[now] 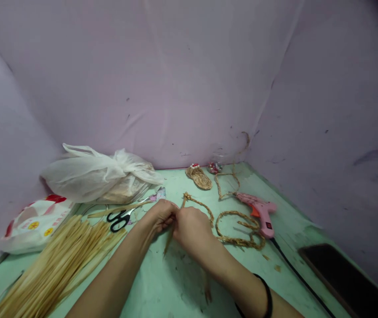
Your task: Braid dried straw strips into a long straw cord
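Observation:
My left hand (162, 213) and my right hand (191, 224) meet close together over the table, fingers closed on a strand of straw. A loose straw end (168, 244) hangs below them, and another trails under my right wrist. Just beyond my hands, a thin twisted straw cord (201, 203) with a knotted end bends right towards a thicker coiled straw rope (238, 240). My fingers partly hide the strand. To the left of my left hand lie black-handled scissors (120, 220) and a bundle of flat, pale straw strips (63, 260).
A pink glue gun (258, 209) with a black cable lies right of the coil. At the back are a small woven straw slipper (199, 177) and a clear container of beads (215, 167). White plastic bags (92, 174) stand left; a dark flat object (341, 271) lies right.

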`<state>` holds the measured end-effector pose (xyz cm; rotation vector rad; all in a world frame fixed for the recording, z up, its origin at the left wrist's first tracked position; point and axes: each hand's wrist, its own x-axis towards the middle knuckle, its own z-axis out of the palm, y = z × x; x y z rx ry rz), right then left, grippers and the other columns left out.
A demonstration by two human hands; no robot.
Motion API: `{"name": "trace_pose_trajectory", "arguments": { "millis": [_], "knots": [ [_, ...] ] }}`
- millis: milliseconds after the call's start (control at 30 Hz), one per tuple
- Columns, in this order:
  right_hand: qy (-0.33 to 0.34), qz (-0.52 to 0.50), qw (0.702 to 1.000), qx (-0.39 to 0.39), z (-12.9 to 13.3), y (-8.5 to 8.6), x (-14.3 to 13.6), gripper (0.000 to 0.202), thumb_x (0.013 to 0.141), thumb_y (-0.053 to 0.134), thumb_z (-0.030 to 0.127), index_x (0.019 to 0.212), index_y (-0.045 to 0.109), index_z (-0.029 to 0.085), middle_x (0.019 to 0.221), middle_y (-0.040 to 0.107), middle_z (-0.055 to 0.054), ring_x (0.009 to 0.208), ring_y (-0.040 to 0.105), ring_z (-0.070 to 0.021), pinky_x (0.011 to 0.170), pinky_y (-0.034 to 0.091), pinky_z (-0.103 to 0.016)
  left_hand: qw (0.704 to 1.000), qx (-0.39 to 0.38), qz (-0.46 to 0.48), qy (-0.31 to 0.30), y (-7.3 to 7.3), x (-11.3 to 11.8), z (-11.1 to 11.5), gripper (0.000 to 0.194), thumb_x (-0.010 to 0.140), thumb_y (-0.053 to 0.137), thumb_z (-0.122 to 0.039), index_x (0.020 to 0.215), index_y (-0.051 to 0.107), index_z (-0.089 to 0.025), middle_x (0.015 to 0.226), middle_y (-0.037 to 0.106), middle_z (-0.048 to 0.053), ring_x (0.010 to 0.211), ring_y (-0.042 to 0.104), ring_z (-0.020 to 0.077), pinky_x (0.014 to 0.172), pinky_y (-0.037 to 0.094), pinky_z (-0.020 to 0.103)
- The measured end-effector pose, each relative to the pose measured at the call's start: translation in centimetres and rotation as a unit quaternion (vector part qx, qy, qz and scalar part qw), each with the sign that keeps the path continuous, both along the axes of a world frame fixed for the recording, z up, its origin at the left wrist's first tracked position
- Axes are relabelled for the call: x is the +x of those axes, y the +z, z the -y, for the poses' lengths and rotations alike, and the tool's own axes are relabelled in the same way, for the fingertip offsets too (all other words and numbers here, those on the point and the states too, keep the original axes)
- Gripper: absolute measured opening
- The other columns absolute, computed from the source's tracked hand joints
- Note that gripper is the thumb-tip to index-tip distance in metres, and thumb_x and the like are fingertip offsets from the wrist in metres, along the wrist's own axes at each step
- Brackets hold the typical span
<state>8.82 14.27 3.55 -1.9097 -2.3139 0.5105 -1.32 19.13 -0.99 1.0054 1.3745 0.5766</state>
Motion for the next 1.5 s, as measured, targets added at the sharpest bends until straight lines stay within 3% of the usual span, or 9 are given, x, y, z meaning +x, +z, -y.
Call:
{"name": "trace_pose_trajectory", "arguments": {
  "millis": [167,300,467,600,800,967,1267,1400,1500],
  "knots": [
    [-0.035,-0.233,0.971,-0.032,-3.3,-1.3,3.5,0.014,0.068,0.052,0.021,0.066,0.064,0.015,0.060,0.063,-0.005,0.057,0.057,-0.0128,0.050,0.037,-0.019,0.996,-0.018,0.055,-0.064,0.4,-1.1,-0.4,0.018,0.048,0.052,-0.020,0.046,0.034,-0.017,0.033,0.024,-0.010,0.029,0.013,0.0002,0.033,0.002,0.018],
    [-0.148,-0.414,0.889,-0.129,-5.2,-2.3,4.7,0.005,0.068,0.051,0.015,0.068,0.056,0.013,0.058,0.059,-0.002,0.048,0.052,-0.0090,0.049,0.041,-0.020,0.991,-0.037,0.100,-0.084,0.4,-1.6,-0.7,0.021,0.049,0.055,-0.025,0.049,0.036,-0.017,0.035,0.023,-0.011,0.030,0.011,-0.0003,0.034,0.001,0.018],
    [-0.129,-0.544,0.766,-0.319,-4.1,-2.1,3.4,0.009,0.071,0.044,0.006,0.066,0.046,0.014,0.053,0.053,-0.001,0.048,0.053,-0.0096,0.051,0.045,-0.022,0.989,-0.044,0.111,-0.090,0.2,-1.5,-0.7,0.020,0.048,0.056,-0.026,0.052,0.039,-0.017,0.035,0.023,-0.011,0.029,0.011,-0.0003,0.034,0.001,0.018],
    [-0.128,-0.561,0.709,-0.407,-3.9,-2.3,3.1,0.014,0.074,0.036,0.007,0.069,0.048,0.011,0.055,0.053,-0.004,0.048,0.054,-0.0111,0.051,0.047,-0.025,0.991,-0.022,0.094,-0.088,0.0,-1.4,-0.6,0.018,0.049,0.056,-0.026,0.053,0.042,-0.016,0.035,0.025,-0.011,0.029,0.013,0.0004,0.033,0.003,0.018],
    [-0.138,-0.499,0.795,-0.316,-4.3,-3.6,3.0,0.014,0.063,0.042,0.005,0.052,0.047,0.011,0.040,0.041,0.003,0.031,0.024,-0.0016,0.030,0.015,-0.014,0.992,0.034,-0.005,-0.122,0.2,-1.2,-0.4,0.009,0.052,0.049,-0.022,0.056,0.051,-0.014,0.034,0.029,-0.008,0.029,0.017,0.0029,0.032,0.007,0.019],
    [-0.119,-0.458,0.856,-0.209,-4.6,-5.0,3.0,0.008,0.056,0.049,0.011,0.049,0.052,0.012,0.036,0.040,0.005,0.030,0.022,-0.0026,0.031,0.013,-0.018,0.982,0.102,-0.106,-0.114,1.2,-0.6,0.0,0.005,0.048,0.045,-0.013,0.048,0.050,-0.013,0.034,0.032,-0.006,0.032,0.023,0.0038,0.035,0.015,0.019],
    [-0.127,-0.478,0.841,-0.218,-4.4,-4.8,2.9,0.008,0.054,0.047,0.009,0.050,0.054,0.011,0.036,0.045,0.005,0.030,0.021,-0.0024,0.033,0.014,-0.019,0.912,0.178,-0.356,-0.100,3.1,0.4,1.2,0.003,0.050,0.054,-0.016,0.048,0.057,-0.014,0.039,0.041,-0.001,0.044,0.042,0.0113,0.043,0.025,0.020],
    [-0.171,-0.504,0.814,-0.234,-4.1,-4.8,2.6,0.008,0.052,0.048,0.008,0.047,0.048,0.014,0.031,0.032,0.008,0.030,0.024,-0.0037,0.033,0.017,-0.019,0.875,0.237,-0.418,-0.049,2.5,2.7,3.1,0.006,0.052,0.059,-0.018,0.057,0.061,-0.015,0.052,0.051,0.006,0.061,0.053,0.0192,0.055,0.033,0.024],
    [-0.186,-0.512,0.804,-0.239,-4.0,-4.8,2.5,0.008,0.051,0.046,0.007,0.051,0.050,0.014,0.033,0.037,0.007,0.032,0.030,-0.0049,0.034,0.022,-0.018,0.856,0.272,-0.435,-0.062,1.8,4.0,4.5,0.012,0.059,0.058,-0.023,0.066,0.063,-0.014,0.060,0.055,0.010,0.069,0.055,0.0237,0.063,0.036,0.029]
  ]
}}
